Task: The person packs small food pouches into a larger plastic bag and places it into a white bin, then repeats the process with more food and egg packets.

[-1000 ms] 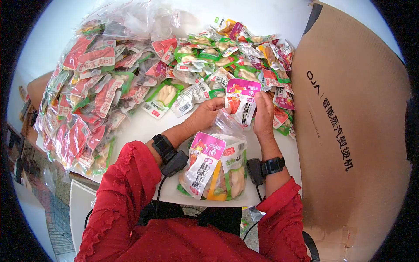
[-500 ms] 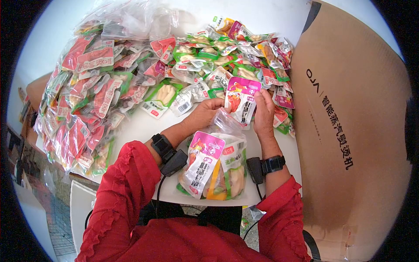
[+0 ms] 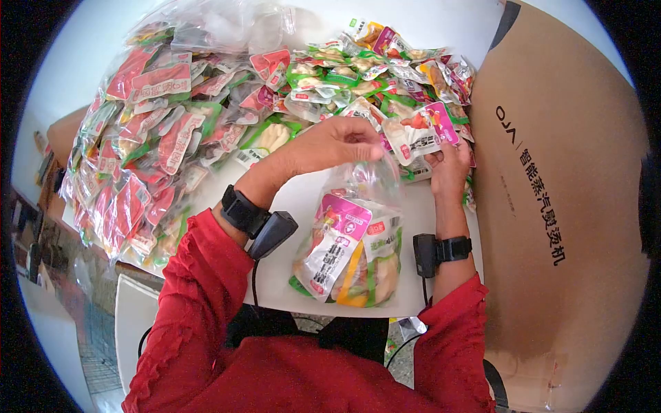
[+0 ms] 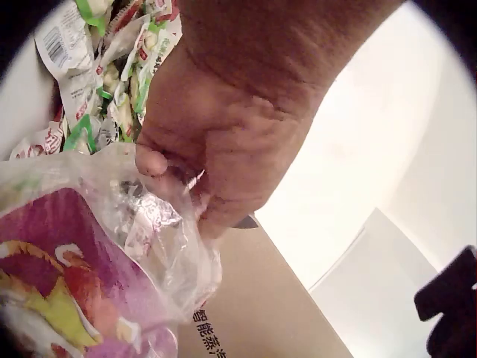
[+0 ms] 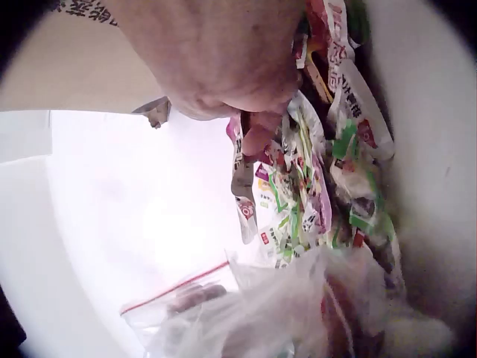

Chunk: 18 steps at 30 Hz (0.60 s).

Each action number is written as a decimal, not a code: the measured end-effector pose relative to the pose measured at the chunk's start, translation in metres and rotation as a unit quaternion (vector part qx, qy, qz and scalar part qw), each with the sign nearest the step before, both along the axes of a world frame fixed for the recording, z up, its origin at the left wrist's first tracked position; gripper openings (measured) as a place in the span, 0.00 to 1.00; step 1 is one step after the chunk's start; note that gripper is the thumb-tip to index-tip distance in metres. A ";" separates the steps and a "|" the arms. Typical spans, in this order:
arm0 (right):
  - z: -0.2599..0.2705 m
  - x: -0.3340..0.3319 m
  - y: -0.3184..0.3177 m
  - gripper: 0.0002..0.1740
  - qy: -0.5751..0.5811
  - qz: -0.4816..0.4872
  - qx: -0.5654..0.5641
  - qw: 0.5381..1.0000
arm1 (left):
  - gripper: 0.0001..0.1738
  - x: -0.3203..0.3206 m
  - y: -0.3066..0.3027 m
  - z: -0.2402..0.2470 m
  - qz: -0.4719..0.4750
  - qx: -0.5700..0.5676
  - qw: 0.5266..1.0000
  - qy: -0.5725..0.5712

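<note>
Clear plastic bag (holding several pouches): on white table, its mouth gripped by the left hand, fingers curled. Right hand: pinches magenta-and-white printed pouch near the bag's mouth.

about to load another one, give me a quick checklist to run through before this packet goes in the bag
1. Left hand on the clear bag near its mouth: ok, fingers pinch the plastic.
2. Right hand on the purple-and-white packet: ok, held by its purple end.
3. Clear bag supported: ok, it rests on the table.
4. Room inside: ok, looks like some, as the contents sit mostly in the lower part.
5. Packet lined up with the mouth: not ok, it is off to the right, by the loose pile.
6. Mouth open wide enough: cannot tell, the left hand partly covers it.
</note>
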State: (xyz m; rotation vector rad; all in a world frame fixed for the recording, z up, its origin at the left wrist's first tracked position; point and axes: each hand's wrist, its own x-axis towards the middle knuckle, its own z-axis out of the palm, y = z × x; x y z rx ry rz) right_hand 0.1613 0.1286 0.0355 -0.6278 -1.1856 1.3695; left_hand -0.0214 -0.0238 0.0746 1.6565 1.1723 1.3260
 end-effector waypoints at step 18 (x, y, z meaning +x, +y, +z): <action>0.026 0.001 -0.040 0.19 -0.240 0.308 0.145 0.909 | 0.06 0.003 0.004 0.002 0.095 0.070 0.984 -0.131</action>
